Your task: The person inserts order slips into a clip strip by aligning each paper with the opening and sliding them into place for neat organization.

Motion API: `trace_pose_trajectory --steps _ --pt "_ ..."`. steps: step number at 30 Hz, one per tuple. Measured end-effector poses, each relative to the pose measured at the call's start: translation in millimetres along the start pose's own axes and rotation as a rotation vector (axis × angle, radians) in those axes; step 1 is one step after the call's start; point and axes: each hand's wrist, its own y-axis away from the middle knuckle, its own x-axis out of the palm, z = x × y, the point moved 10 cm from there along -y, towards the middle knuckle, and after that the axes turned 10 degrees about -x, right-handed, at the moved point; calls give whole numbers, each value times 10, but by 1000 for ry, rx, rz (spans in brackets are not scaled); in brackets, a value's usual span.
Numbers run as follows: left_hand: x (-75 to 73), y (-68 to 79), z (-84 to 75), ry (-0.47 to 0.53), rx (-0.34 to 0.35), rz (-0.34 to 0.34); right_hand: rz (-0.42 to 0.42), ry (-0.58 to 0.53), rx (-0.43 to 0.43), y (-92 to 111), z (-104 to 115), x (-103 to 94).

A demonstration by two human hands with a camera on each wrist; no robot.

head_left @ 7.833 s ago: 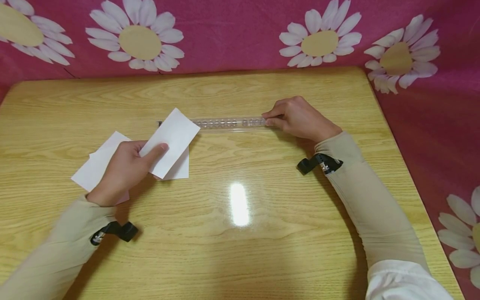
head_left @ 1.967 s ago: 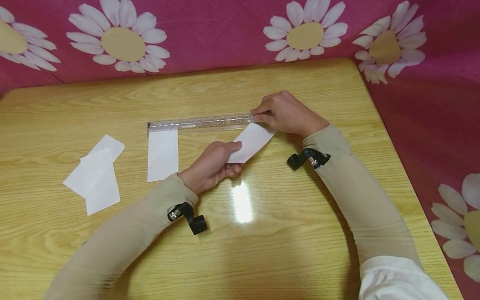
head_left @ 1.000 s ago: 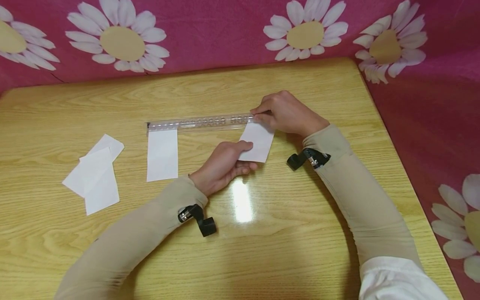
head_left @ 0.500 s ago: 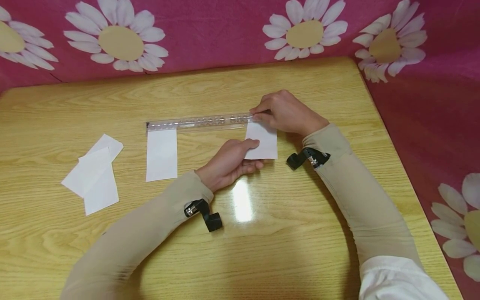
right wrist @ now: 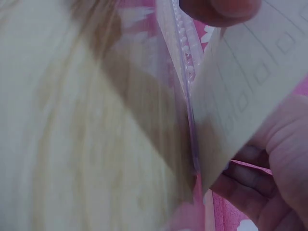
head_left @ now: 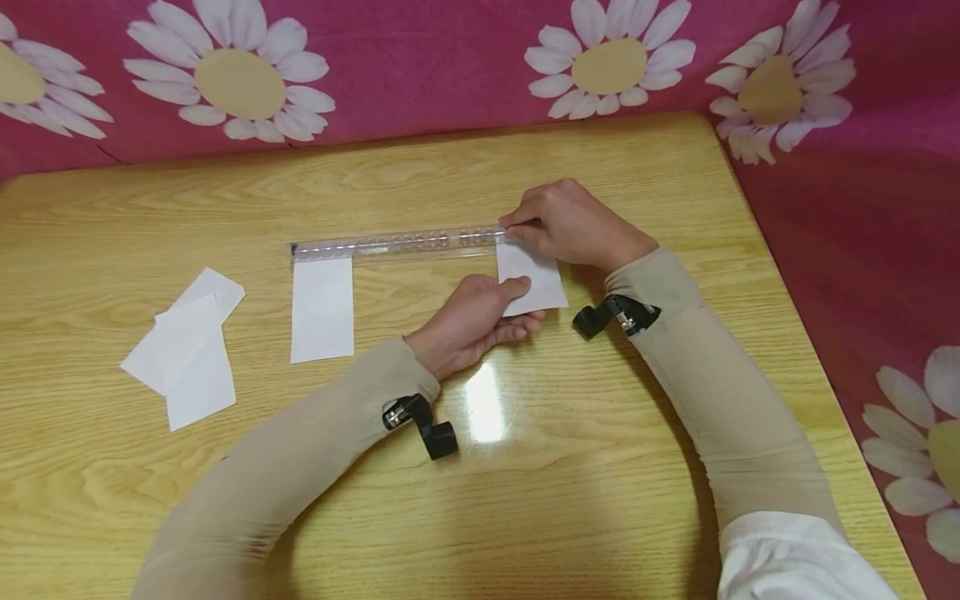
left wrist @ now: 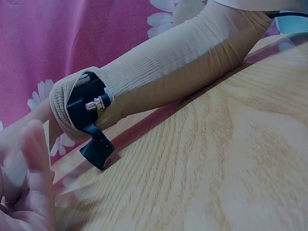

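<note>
A long clear plastic strip (head_left: 411,243) with raised bubble-like bumps lies across the table. My right hand (head_left: 581,223) pinches its right end between thumb and fingers. My left hand (head_left: 472,321) holds a white paper card (head_left: 546,289), thumb on top and fingers beneath. The card's upper edge reaches the strip just under my right thumb. In the right wrist view the card's underside (right wrist: 255,72) shows drawn lines and small squares, slanting away from the strip's edge. Another white card (head_left: 322,310) lies below the strip's left end, its top overlapped by the strip.
Several white cards (head_left: 183,342) lie loosely overlapped on the wooden table (head_left: 570,467) at the left. A pink cloth (head_left: 442,67) with daisies hangs behind and at the right edge. Black wrist mounts (head_left: 423,425) stick out from both sleeves.
From the left, my left hand has come rightward with a card, turned it more upright and brought it to the strip's right end. One card was left under the strip's left end.
</note>
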Motion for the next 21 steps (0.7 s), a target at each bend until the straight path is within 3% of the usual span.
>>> trace_pose_trajectory --steps 21 --pt "0 33 9 44 55 4 13 1 11 -1 -10 10"
